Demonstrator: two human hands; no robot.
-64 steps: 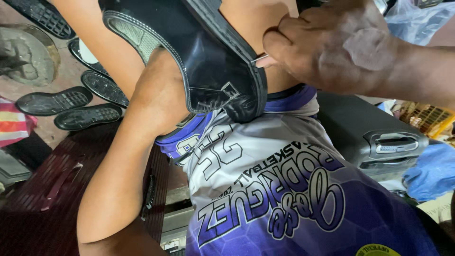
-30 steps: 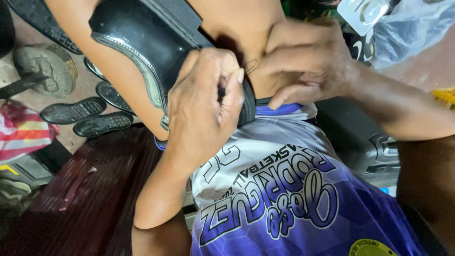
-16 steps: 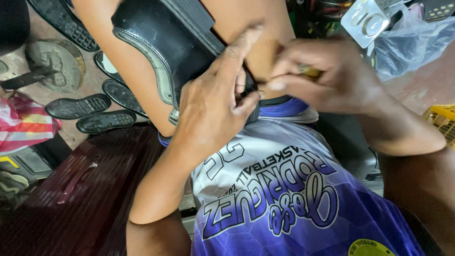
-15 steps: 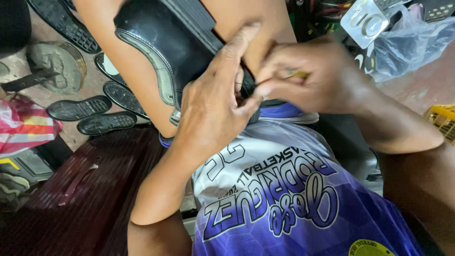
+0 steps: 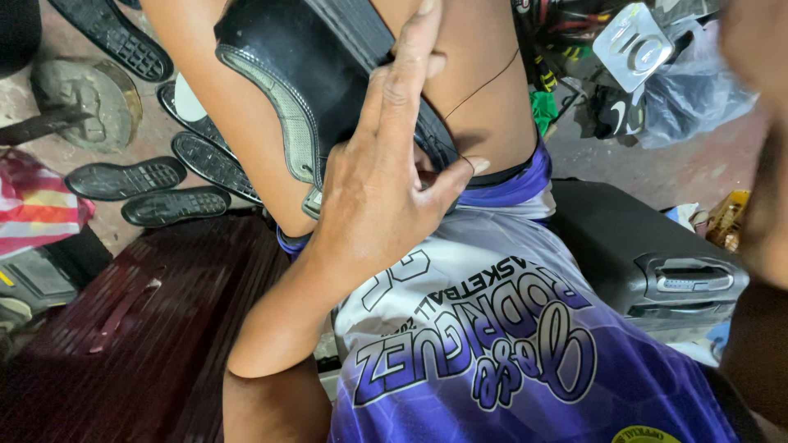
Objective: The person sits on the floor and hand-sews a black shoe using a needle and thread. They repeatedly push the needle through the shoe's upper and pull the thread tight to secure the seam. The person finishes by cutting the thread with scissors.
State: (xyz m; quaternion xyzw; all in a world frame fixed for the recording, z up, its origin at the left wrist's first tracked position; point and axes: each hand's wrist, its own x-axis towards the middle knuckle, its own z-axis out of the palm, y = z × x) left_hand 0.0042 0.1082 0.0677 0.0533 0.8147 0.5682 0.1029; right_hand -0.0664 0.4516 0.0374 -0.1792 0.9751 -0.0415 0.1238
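A black shoe (image 5: 328,90) with a grey stitched sole edge is wedged upright between my bare thighs, above my purple and white jersey. My left hand (image 5: 377,205) lies over the shoe's side, with the fingers stretched upward and the thumb hooked at its lower edge. A thin dark thread (image 5: 484,86) runs taut from the shoe near my thumb up across my right thigh. My right hand (image 5: 759,148) is a raised blur at the right edge, away from the shoe. Its fingers and anything in them are unreadable.
Several loose black shoe soles (image 5: 123,176) lie on the floor at the left beside a round metal stand (image 5: 82,98). A dark red ribbed case (image 5: 139,328) sits lower left and a black hard case (image 5: 640,254) at the right. A plastic bag (image 5: 698,90) lies upper right.
My right hand has left the shoe and swung up and out to the right, and a taut thread now shows. My left hand stays on the shoe with its fingers more extended.
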